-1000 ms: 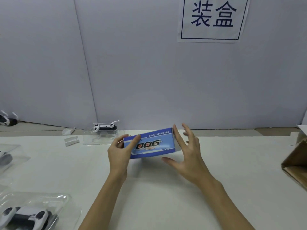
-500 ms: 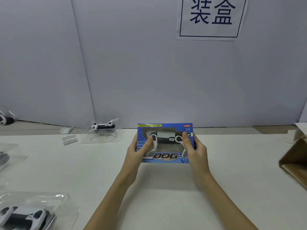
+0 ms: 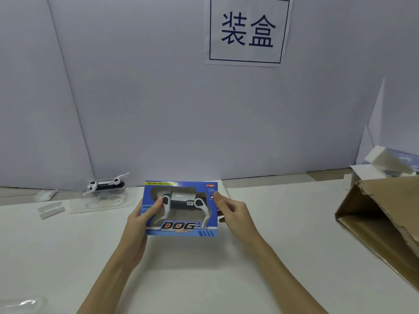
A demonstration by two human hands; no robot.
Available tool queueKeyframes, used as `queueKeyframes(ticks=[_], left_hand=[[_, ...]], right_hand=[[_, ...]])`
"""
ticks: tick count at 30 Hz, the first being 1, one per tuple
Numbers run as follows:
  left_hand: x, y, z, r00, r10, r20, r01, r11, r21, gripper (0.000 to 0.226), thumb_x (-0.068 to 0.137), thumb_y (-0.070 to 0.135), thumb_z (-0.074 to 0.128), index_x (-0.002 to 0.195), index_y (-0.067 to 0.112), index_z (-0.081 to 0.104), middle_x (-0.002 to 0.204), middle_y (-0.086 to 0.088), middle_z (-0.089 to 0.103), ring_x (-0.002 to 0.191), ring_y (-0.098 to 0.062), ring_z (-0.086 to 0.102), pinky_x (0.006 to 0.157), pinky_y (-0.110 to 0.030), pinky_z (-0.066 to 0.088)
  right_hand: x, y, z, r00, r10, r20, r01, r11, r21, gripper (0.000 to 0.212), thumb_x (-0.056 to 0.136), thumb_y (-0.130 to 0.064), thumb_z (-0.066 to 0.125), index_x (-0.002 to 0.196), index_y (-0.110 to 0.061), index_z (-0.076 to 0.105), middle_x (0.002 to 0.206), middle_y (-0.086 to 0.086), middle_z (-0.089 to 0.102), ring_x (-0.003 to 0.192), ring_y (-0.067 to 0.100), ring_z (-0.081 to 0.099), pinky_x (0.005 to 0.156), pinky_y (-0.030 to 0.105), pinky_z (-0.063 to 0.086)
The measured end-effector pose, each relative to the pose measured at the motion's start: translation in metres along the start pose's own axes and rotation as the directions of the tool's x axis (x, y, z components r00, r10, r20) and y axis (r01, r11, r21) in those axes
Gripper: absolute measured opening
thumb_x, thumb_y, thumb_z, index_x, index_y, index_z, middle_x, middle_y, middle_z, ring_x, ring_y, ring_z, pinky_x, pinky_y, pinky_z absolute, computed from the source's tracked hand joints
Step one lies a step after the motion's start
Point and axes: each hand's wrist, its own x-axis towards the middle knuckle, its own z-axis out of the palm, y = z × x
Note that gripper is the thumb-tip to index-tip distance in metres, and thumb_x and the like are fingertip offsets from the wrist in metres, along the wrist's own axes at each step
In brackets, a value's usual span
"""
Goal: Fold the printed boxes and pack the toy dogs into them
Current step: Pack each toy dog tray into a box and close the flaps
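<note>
Two hands held the blue printed box [image 3: 180, 208] upright above the white table [image 3: 283, 234]: the left hand [image 3: 141, 219] gripped its left edge, the right hand [image 3: 233, 210] its right, with a toy dog [image 3: 181, 200] behind the window. Bare tabletop lay all around; a brown carton [image 3: 383, 223] stood well right. Since half a second before, the right thumb had slid off the window to the edge.

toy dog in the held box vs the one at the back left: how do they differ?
The toy dog in the blue box sits behind the window of the printed box, held by the left hand and right hand. The back-left toy dog is unboxed, resting on a clear plastic tray on the table. Both are black and white.
</note>
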Motion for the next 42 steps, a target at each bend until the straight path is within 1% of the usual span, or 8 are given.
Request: queueKeyframes(ticks=[4,9,15,19,23,30,35,42], left_hand=[[-0.002,-0.009,0.012,0.999,-0.019,0.032,0.018,0.999,0.042,0.052,0.08,0.041,0.078,0.128,0.022,0.071,0.12,-0.005,0.077,0.109,-0.022,0.075,0.078,-0.032,0.064],[-0.003,-0.008,0.014,0.988,-0.086,0.126,0.073,0.992,0.103,0.051,0.085,0.048,0.073,0.129,0.023,0.069,0.122,-0.007,0.076,0.108,-0.027,0.075,0.084,-0.034,0.062],[0.008,-0.007,-0.005,0.977,-0.14,-0.16,0.135,0.99,-0.04,0.054,0.096,0.064,0.051,0.128,0.024,0.068,0.127,-0.013,0.068,0.111,-0.032,0.067,0.091,-0.045,0.052],[0.011,-0.014,-0.018,0.973,-0.145,-0.178,0.148,0.989,0.001,0.058,0.097,0.066,0.052,0.117,0.017,0.076,0.119,-0.012,0.073,0.098,-0.031,0.069,0.087,-0.045,0.053],[0.013,-0.017,-0.014,0.976,-0.139,-0.165,0.148,0.988,0.043,0.059,0.096,0.065,0.053,0.113,0.013,0.077,0.113,-0.011,0.075,0.095,-0.032,0.069,0.083,-0.044,0.054],[0.01,-0.021,-0.003,0.987,-0.044,-0.152,0.085,0.958,0.273,0.048,0.104,0.051,0.05,0.102,0.013,0.079,0.105,-0.01,0.075,0.088,-0.032,0.068,0.075,-0.042,0.055],[0.003,-0.039,0.004,0.986,0.162,-0.039,-0.101,0.766,0.635,0.014,0.104,0.034,0.06,0.098,0.028,0.072,0.111,0.001,0.066,0.099,-0.025,0.063,0.08,-0.033,0.049],[-0.002,-0.06,0.001,0.952,0.184,0.246,-0.287,0.245,0.926,0.017,0.099,0.038,0.066,0.115,0.034,0.068,0.119,0.007,0.051,0.109,-0.018,0.042,0.095,-0.037,0.035]], right_hand=[[0.006,-0.001,-0.013,0.99,0.14,-0.02,-0.141,0.985,-0.095,0.064,0.081,-0.072,0.052,0.12,-0.022,0.059,0.102,0.001,0.078,0.092,0.02,0.077,0.074,0.037,0.064],[0.008,-0.006,-0.041,0.975,0.224,0.013,-0.212,0.941,-0.263,0.08,0.079,-0.09,0.052,0.11,-0.017,0.065,0.09,-0.001,0.079,0.076,0.011,0.074,0.061,0.024,0.047],[0.01,-0.02,-0.066,0.945,0.086,-0.316,-0.118,0.99,-0.084,0.071,0.079,-0.079,0.062,0.087,-0.009,0.073,0.072,0.009,0.076,0.067,0.023,0.075,0.057,0.032,0.059],[0.012,-0.033,-0.087,0.759,0.056,-0.649,0.256,0.89,0.377,0.065,0.084,-0.06,0.077,0.116,-0.006,0.064,0.092,0.013,0.078,0.082,0.026,0.078,0.069,0.035,0.064],[0.01,-0.034,-0.099,0.603,0.022,-0.798,0.541,0.724,0.429,0.084,0.082,-0.051,0.082,0.144,-0.015,0.038,0.122,0.006,0.071,0.103,0.023,0.076,0.081,0.033,0.063],[0.015,-0.011,-0.062,0.843,0.185,-0.505,0.022,0.926,0.378,0.013,0.104,-0.016,0.061,0.111,-0.008,0.068,0.096,0.014,0.079,0.072,0.023,0.075,0.062,0.029,0.059],[0.006,0.013,-0.02,0.956,0.155,-0.25,-0.18,0.98,-0.079,0.022,0.103,-0.01,0.053,0.093,-0.009,0.073,0.081,0.01,0.077,0.06,0.016,0.068,0.059,0.031,0.057],[0.061,0.035,-0.047,0.944,0.068,-0.324,-0.269,0.728,-0.631,0.034,0.103,-0.015,0.052,0.135,-0.005,0.059,0.137,0.01,0.059,0.124,0.028,0.059,0.102,0.035,0.048]])
